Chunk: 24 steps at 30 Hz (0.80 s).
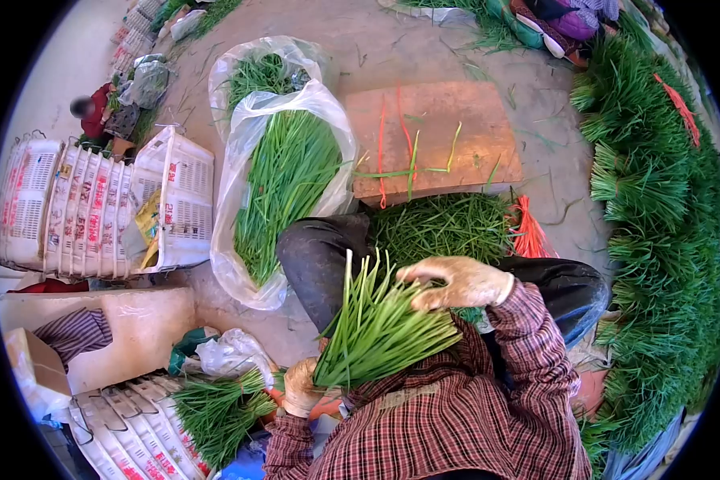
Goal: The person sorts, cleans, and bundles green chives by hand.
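Above the floor (320, 24), the pale-tipped green bundle (380, 340) points forward.

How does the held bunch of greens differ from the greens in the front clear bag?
The held bunch is smaller; the bagged greens form a bigger heap. The held bunch is unwrapped, while the clear bag surrounds the bagged greens. Both are green, with long, thin leaves.

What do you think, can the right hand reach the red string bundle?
Probably yes: the right hand is open, and the red string bundle lies nearby, beside the right knee, mostly uncovered.
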{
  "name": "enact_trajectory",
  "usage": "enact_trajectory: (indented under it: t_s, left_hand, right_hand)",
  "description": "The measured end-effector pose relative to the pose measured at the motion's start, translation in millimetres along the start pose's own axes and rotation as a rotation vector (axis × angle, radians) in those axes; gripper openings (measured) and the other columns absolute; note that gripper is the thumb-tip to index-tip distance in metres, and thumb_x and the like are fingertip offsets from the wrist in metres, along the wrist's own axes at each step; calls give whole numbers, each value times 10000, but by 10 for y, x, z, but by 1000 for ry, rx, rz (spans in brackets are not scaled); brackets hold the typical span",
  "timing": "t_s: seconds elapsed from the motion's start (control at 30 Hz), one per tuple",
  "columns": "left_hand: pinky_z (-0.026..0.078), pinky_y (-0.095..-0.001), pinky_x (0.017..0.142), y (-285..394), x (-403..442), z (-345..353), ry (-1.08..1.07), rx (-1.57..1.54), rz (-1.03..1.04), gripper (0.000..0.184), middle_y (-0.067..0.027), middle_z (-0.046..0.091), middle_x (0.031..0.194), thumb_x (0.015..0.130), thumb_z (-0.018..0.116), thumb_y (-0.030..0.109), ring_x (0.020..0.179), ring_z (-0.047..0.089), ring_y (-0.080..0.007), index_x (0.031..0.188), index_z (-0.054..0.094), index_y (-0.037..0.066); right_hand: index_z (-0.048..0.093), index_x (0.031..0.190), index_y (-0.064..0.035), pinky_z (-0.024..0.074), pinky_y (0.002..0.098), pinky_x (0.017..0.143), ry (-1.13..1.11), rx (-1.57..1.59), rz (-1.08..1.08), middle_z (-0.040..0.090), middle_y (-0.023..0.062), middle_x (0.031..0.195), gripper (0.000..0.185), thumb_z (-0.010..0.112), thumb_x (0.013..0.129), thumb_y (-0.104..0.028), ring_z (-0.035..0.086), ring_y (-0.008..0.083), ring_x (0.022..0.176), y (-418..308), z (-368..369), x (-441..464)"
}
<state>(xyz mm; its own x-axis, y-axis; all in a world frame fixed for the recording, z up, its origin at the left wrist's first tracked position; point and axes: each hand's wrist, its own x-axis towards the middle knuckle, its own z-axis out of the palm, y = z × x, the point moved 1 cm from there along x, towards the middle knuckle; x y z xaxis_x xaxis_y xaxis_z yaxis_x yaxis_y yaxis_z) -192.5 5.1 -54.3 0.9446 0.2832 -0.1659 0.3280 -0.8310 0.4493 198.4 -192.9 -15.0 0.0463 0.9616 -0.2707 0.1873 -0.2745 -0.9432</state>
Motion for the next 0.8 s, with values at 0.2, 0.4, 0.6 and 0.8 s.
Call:
enact_trajectory:
  t_s: [0.2,0.4,0.6,0.8]
  left_hand:
    - [499,-411,695,-49,-98,75,-20,264,24,572,-48,673,990,748,782,205,853,648,-277,1293,620,144]
    - [489,-416,711,-120,-112,132,96,206,67,595,-43,668,1035,731,778,162,838,632,-277,1304,616,148]
    - [486,-420,691,-99,-37,68,89,176,97,567,-45,666,1024,740,780,179,832,631,-278,1287,630,150]
    - [484,-421,688,-10,-34,-17,64,230,43,499,-48,657,1000,748,777,182,824,629,-278,1232,660,150]
  right_hand:
    - [706,1139,-123,556,336,821,-23,176,-112,738,75,1021,270,728,909,-262,709,211,917,198,201,145]
    - [725,1076,-99,552,302,818,497,57,172,745,62,995,203,699,959,-263,706,150,916,350,-171,-53]
    - [760,1070,-152,542,406,898,266,-343,-104,721,69,1059,454,632,921,-561,676,251,1019,-98,-66,160]
    - [750,1067,-163,532,427,875,-159,-487,131,715,124,1048,430,610,907,-536,655,362,1004,-5,353,784]
